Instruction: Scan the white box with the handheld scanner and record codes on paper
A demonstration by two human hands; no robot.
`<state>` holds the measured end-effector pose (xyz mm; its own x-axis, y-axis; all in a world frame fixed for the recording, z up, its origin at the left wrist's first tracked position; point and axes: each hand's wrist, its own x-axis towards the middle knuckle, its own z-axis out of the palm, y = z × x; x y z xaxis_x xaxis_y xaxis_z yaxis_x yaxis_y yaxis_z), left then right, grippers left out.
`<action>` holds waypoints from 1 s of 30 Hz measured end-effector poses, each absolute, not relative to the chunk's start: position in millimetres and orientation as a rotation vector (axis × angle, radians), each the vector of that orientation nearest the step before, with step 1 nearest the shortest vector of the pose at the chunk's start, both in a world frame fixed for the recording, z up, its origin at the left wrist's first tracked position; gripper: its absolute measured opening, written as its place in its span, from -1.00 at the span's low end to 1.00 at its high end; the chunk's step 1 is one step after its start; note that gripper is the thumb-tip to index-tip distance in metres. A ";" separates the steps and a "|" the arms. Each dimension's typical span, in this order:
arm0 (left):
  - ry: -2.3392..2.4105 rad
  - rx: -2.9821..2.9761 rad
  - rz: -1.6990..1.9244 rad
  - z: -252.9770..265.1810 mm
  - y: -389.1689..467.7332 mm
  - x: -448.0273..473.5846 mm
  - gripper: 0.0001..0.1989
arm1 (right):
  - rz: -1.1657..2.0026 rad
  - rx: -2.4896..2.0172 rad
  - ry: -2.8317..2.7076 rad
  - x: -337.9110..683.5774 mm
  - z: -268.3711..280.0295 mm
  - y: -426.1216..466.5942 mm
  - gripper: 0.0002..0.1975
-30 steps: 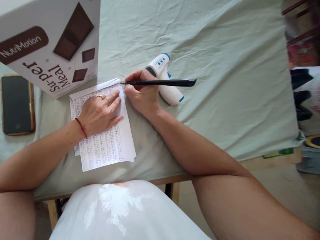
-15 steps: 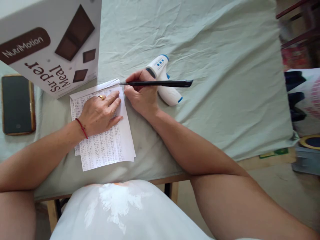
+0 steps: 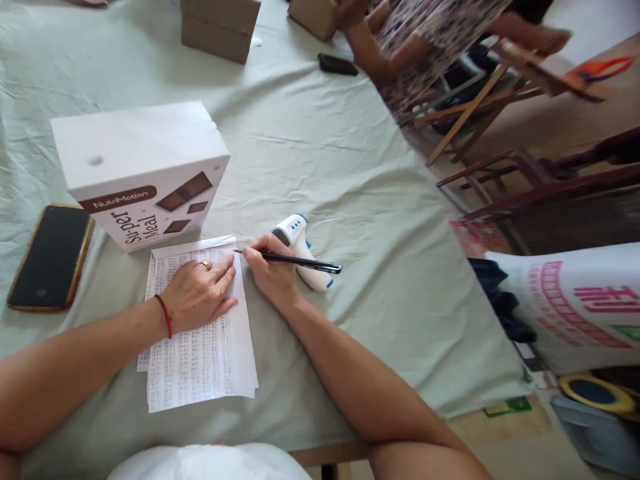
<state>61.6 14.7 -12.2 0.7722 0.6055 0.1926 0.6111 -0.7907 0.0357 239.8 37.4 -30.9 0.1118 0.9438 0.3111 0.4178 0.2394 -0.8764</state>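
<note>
Pen (image 3: 305, 261) runs sideways, tip leftward, gripped by right fingers (image 3: 255, 259), left fingers (image 3: 221, 267) lying flat.

Pen's (image 3: 307, 263) blk, thermometer gun (image 3: 301, 244) wht/blue, cloth (image 3: 370, 220) pale grn.

Room to pass lies between the handheld device (image 3: 301, 244) and the surface's (image 3: 400, 320) right edge. Leftward, the right hand (image 3: 271, 273), pen (image 3: 315, 265) and white box (image 3: 140, 177) obstruct.
</note>
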 end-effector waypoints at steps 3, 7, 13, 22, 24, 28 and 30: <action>-1.005 -2.926 -0.334 -13.8 13.6 61.4 -0.57 | 0.653 -1.356 -1.521 239.7 -31.7 37.4 -0.80; -1.010 -2.920 -0.358 -14.0 12.8 61.8 -0.56 | 0.672 -1.374 -1.537 238.9 -32.3 36.7 -0.81; -1.026 -2.932 -0.366 -14.7 12.5 62.6 -0.56 | 0.653 -1.395 -1.533 237.4 -32.1 36.3 -0.82; -1.030 -2.934 -0.326 -14.2 12.3 62.6 -0.55 | 0.683 -1.396 -1.563 236.2 -31.3 36.1 -0.82; -1.031 -2.934 -0.323 -13.6 12.4 62.6 -0.55 | 0.682 -1.398 -1.567 236.3 -31.0 35.9 -0.82; -1.031 -2.938 -0.323 -13.0 12.5 63.1 -0.55 | 0.677 -1.389 -1.573 236.7 -31.3 35.8 -0.82; -1.025 -2.936 -0.339 -13.5 12.2 63.3 -0.55 | 0.678 -1.396 -1.570 236.7 -32.3 35.6 -0.81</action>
